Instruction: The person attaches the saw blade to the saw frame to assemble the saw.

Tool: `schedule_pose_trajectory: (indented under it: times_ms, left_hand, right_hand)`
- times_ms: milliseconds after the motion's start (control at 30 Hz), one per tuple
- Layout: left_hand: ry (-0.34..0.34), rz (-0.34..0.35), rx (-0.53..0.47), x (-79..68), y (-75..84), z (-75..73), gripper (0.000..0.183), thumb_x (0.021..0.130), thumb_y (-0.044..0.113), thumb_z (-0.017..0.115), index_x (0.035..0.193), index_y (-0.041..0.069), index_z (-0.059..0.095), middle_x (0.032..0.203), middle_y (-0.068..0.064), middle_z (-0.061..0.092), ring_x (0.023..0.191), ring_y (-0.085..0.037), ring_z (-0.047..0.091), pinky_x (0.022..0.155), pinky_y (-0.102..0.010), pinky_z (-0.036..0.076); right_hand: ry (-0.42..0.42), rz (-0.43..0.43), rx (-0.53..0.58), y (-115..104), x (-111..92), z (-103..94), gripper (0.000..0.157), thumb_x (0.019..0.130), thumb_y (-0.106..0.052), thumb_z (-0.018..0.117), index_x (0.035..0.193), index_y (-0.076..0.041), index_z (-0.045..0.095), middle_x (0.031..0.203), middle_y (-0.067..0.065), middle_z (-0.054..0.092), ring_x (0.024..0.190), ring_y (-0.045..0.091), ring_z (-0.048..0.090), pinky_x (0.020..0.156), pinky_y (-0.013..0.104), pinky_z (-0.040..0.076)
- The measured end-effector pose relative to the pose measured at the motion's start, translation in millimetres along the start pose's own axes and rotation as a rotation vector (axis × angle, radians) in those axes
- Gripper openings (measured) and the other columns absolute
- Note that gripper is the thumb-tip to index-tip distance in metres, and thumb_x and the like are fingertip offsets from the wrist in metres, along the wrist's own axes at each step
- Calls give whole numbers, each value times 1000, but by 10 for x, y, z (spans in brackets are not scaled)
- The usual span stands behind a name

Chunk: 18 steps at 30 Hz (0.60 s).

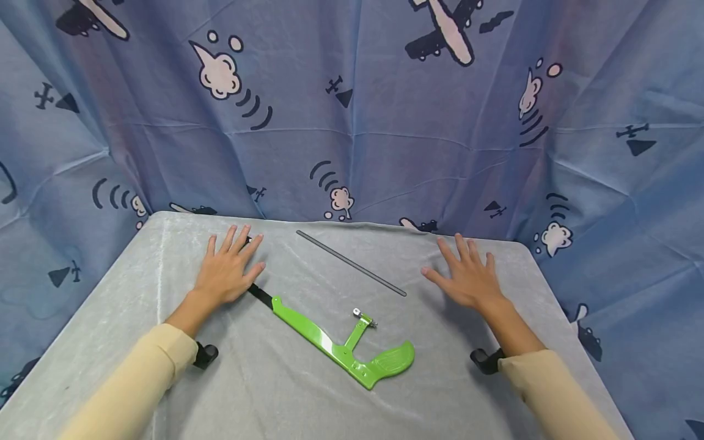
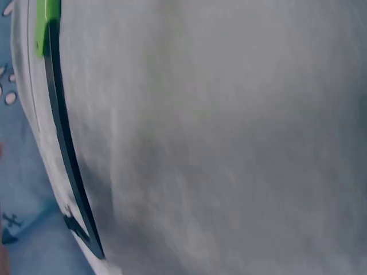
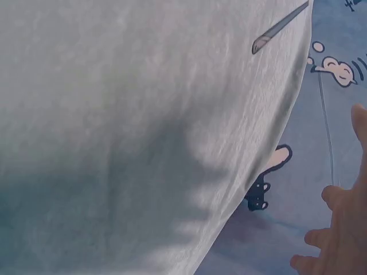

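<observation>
A hacksaw frame [image 1: 308,327] with a green handle lies slantwise on the table, its black bar running up to the left. Over part of that bar, my left hand [image 1: 225,272] is spread with straight fingers and hides some of it. The black bar [image 2: 69,149] and its bent end show along the left of the left wrist view. Apart from the frame, a thin grey saw blade [image 1: 352,263] lies farther back. To the right of the blade, my right hand [image 1: 467,275] is spread and holds nothing; its fingers [image 3: 344,229] show at the right wrist view's edge.
A pale grey cloth covers the table [image 1: 264,397]. Behind it and at both sides hangs a blue curtain [image 1: 385,159] printed with planes and clouds. Each wrist carries a black strap mount [image 1: 206,355] under the sleeve.
</observation>
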<state>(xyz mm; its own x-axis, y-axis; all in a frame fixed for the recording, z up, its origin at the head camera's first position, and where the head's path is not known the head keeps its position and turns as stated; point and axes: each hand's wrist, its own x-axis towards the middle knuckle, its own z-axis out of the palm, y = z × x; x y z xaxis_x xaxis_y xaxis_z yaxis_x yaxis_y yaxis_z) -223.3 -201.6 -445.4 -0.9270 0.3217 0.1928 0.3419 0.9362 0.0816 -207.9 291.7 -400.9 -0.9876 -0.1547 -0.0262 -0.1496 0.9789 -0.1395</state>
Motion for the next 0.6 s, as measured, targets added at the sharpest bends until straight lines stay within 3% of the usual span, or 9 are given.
schedule_pose_trajectory:
  times_ms: [600]
  left_hand:
    - [-32, 175, -69, -32, 644, 117, 62, 101, 48, 47, 153, 16, 39, 162, -14, 25, 147, -39, 22, 114, -64, 16]
  right_hand:
    - [15, -92, 54, -330, 109, 168, 85, 94, -69, 42, 158, -15, 24, 162, 23, 14, 148, 45, 12, 106, 75, 12]
